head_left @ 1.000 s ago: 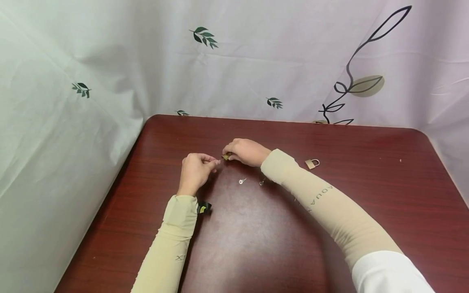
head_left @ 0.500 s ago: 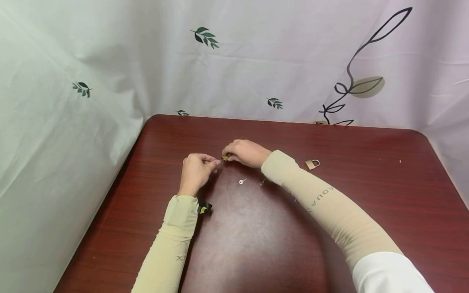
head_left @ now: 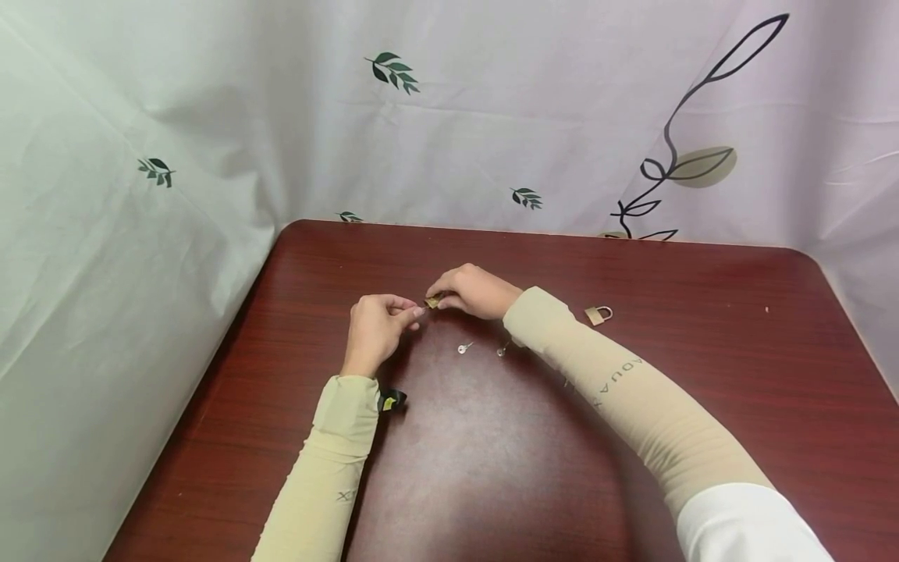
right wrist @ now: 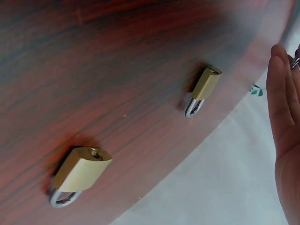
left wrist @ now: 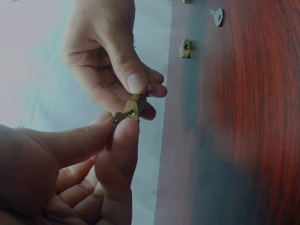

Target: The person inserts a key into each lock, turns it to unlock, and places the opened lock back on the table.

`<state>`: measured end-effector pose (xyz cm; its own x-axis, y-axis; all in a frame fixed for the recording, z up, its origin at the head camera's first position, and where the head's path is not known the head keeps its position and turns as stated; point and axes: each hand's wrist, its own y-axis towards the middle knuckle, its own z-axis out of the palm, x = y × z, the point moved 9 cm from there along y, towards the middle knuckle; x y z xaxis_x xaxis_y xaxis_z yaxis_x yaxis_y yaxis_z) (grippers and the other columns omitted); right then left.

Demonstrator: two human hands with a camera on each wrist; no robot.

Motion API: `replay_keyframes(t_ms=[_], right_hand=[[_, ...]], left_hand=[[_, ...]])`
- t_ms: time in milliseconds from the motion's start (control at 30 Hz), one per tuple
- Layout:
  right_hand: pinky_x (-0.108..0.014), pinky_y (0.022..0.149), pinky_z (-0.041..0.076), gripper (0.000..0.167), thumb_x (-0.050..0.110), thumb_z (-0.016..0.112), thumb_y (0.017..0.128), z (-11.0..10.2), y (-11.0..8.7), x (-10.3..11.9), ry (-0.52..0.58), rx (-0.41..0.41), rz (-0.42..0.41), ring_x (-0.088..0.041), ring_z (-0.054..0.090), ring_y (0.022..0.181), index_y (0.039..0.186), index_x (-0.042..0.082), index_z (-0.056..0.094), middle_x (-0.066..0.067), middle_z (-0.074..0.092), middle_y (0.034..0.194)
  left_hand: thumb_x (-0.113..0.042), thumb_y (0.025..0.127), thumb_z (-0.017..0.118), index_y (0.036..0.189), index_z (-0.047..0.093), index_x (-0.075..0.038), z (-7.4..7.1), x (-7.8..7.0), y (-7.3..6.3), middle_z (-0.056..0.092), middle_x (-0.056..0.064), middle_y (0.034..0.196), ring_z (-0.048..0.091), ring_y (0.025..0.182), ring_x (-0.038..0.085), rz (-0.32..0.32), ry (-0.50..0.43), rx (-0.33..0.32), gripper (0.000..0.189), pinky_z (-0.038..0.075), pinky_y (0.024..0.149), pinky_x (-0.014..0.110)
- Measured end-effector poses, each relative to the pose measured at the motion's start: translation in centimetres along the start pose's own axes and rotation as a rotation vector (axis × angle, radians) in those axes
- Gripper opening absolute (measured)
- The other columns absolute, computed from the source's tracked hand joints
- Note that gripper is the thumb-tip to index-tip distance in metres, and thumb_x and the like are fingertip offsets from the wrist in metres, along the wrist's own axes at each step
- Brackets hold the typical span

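Brass, likely stiff and slick, the padlock [left wrist: 138, 102] sat pinched between my right fingers [left wrist: 136, 82], probably best held by its flat sides; my left fingers [left wrist: 125, 143] pinched a key [left wrist: 120, 116] at the keyhole [left wrist: 131, 113].

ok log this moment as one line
left hand: pinches key; right hand: holds padlock; key: at keyhole; table: two more padlocks, two more keys

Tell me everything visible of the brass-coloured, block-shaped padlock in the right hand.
The brass-coloured, block-shaped metal padlock is gripped in the right hand, which partly covers it. Its bevelled end, with a round keyhole, faces the left hand, whose small, dark-looking metal key is at the keyhole; how deep, if at all, I cannot tell. Its shackle is not clearly visible.
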<state>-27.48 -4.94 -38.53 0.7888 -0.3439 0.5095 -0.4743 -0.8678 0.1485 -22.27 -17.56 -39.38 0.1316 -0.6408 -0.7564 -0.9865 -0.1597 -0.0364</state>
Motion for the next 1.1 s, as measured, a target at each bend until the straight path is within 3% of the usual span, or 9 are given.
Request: replay_keyframes(t_ms=[267, 567, 733, 1100], right_hand=[[-0.031, 0.092, 0.051, 0.020, 0.011, 0.069, 0.096, -0.14, -0.04, 0.27, 0.001, 0.005, -0.013, -0.016, 0.068, 0.101, 0.114, 0.004, 0.074, -0.006, 0.074, 0.108], [-0.030, 0.091, 0.052, 0.020, 0.011, 0.068, 0.097, -0.08, -0.18, 0.00, 0.008, 0.018, -0.004, -0.014, 0.068, 0.101, 0.114, 0.005, 0.073, -0.005, 0.074, 0.109], [-0.030, 0.091, 0.051, 0.021, 0.012, 0.067, 0.097, 0.17, -0.18, -0.16, 0.014, 0.037, 0.001, -0.013, 0.068, 0.102, 0.116, 0.005, 0.073, -0.003, 0.074, 0.109], [-0.030, 0.091, 0.051, 0.020, 0.012, 0.067, 0.097, 0.37, -0.18, -0.03, 0.011, 0.035, -0.012, -0.014, 0.068, 0.101, 0.115, 0.005, 0.073, -0.004, 0.074, 0.108]], left_hand=[[-0.021, 0.086, 0.082, 0.090, 0.079, -0.009, 0.06, -0.11, 0.09, 0.075, -0.001, 0.072, 0.074, 0.069, 0.013, 0.035, -0.036, 0.029, 0.013, 0.044, 0.057, 0.026], [-0.018, 0.085, 0.082, 0.091, 0.079, -0.010, 0.19, -0.28, 0.12, 0.076, -0.001, 0.076, 0.073, 0.071, 0.011, 0.069, -0.016, 0.058, 0.011, 0.050, 0.064, 0.027], [-0.019, 0.086, 0.082, 0.091, 0.079, -0.011, 0.10, -0.26, 0.12, 0.075, -0.002, 0.075, 0.072, 0.071, 0.011, 0.071, -0.003, 0.041, 0.010, 0.050, 0.069, 0.030], [-0.017, 0.086, 0.081, 0.090, 0.079, -0.009, 0.19, -0.02, 0.12, 0.076, 0.001, 0.076, 0.074, 0.072, 0.014, 0.042, -0.025, 0.038, 0.009, 0.049, 0.065, 0.027]])
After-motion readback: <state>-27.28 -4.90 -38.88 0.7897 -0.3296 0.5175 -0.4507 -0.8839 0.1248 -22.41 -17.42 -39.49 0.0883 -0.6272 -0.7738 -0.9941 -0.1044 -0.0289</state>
